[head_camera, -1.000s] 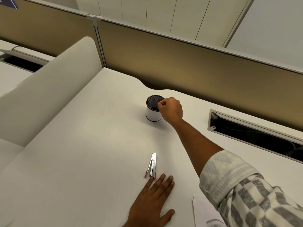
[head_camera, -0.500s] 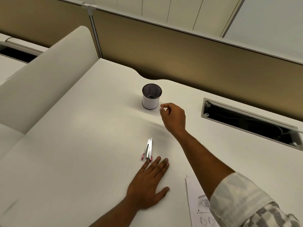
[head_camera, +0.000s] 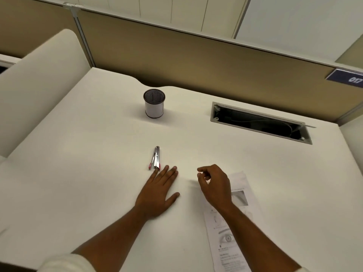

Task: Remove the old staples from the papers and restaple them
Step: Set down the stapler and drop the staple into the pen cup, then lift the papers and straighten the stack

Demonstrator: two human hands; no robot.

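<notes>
1. The papers [head_camera: 238, 222] lie flat on the table [head_camera: 78, 173] at the lower right of the frame, partly under the right forearm; printed text and an eye drawing show on the top sheet. No staple, old or new, can be made out on them at this size.
2. The small metal tool with pink tips [head_camera: 155, 158] lies at the centre of the frame, untouched, just beyond the left fingertips. Whether it is the remover or the stapler I cannot tell for certain.
3. My judgement: at most part of the removal work is done, and restapling is not visibly begun, since no tool is in hand and the sheets lie loose on the table.
4. The left hand [head_camera: 157, 195] rests palm down on the table, fingers [head_camera: 167, 173] spread flat and gripping nothing.
5. The right hand [head_camera: 214, 185] hovers above the upper left corner of the papers, thumb and forefinger curled toward each other in a loose pinch; whether anything tiny sits between them I cannot tell.
6. Against one second ago: the right hand was then at the rim of the mesh cup [head_camera: 154, 104] in the upper centre, and half a second ago it was midway back. It is now well apart from the cup and near the papers.
7. The left hand and the tool keep the same relation to each other, while the view has tipped down so that more of the papers shows.
</notes>
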